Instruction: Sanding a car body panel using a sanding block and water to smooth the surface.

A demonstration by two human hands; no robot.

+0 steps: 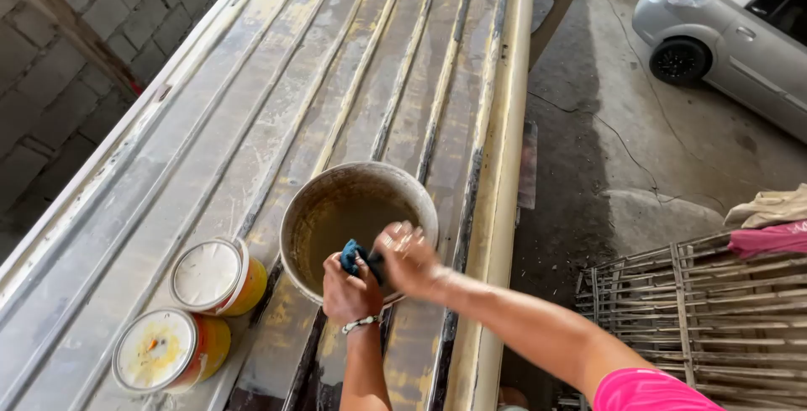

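We are squeezing a blue cloth (351,253) over the bucket (357,209). Our left hand (351,289) is keeping a tight grip on it. Our right hand (408,258) is gripping it too, blurred.

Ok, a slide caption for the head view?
Both hands wring a blue cloth over a bucket of murky water.

You can see two round cans with white lids (189,314) lying close together on the ribbed metal roof (252,108). At the far left stands a grey block wall (59,50). Below you, on the right, a silver car (740,24) is parked on the concrete floor (622,150), near a bamboo frame (698,318) with folded cloths (769,222) upon it.
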